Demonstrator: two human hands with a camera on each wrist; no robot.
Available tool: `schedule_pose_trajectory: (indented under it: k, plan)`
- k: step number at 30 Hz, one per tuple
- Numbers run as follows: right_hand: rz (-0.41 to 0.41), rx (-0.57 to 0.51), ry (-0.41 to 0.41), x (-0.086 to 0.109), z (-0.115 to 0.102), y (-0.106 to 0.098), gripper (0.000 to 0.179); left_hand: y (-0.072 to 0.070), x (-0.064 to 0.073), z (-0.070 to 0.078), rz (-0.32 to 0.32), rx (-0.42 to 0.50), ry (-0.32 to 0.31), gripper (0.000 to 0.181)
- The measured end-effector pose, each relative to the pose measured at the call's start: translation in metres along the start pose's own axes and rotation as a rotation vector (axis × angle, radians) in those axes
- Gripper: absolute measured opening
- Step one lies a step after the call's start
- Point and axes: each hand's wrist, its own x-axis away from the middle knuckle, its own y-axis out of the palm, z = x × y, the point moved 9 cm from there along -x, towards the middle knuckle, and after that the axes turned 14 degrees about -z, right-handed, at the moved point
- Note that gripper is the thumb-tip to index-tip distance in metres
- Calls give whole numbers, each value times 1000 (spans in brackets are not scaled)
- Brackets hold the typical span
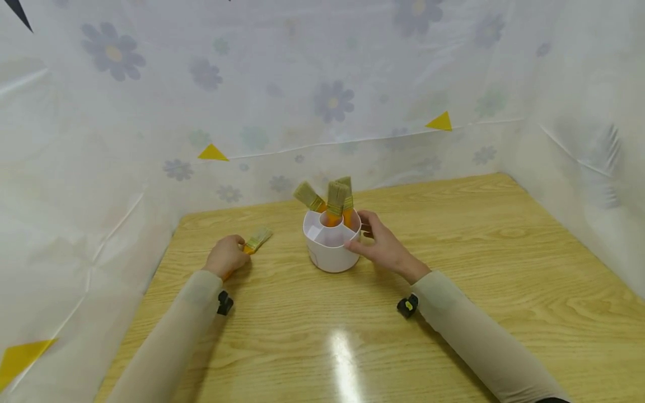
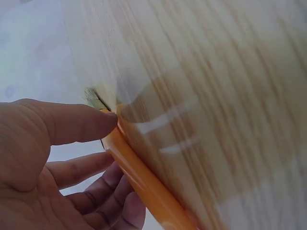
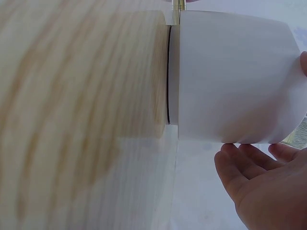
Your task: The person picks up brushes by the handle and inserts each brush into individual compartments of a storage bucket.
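On the left of the table, my left hand (image 1: 227, 257) pinches a paintbrush (image 1: 258, 239) with pale bristles. In the left wrist view, thumb and fingers hold its orange handle (image 2: 141, 172) close over the wood. My right hand (image 1: 385, 248) grips the right side of a white round divided holder (image 1: 332, 259), thumb at the front and fingers behind. The right wrist view shows fingertips (image 3: 230, 149) against the holder's smooth wall (image 3: 235, 72). Several paintbrushes (image 1: 335, 196) stand in the holder, bristles up, one leaning left. Their handle ends are hidden inside.
The wood-grain table (image 1: 292, 341) ends at a flowered plastic sheet (image 1: 332, 73) behind. More sheeting encloses the left and right sides. Yellow triangles (image 1: 440, 121) mark the sheets.
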Motion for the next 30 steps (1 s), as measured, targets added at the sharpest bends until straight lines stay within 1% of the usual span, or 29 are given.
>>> schedule_pose_trajectory:
  k: [6, 10, 13, 20, 30]
  plan:
    - [10, 6, 2, 1, -1, -1, 78, 1, -2, 7, 4, -13, 25, 47]
    - [12, 8, -5, 1, -2, -1, 77, 1, -1, 9, 9, -10, 22, 45]
    - [11, 9, -5, 1, 0, 0, 77, 1, -1, 8, 7, 2, 13, 45]
    - [2, 10, -11, 0, 2, 0, 76, 3, -1, 7, 0, 33, 15, 42]
    - [-1, 19, -1, 1, -1, 1, 77, 3, 0, 5, 5, 39, 15, 40]
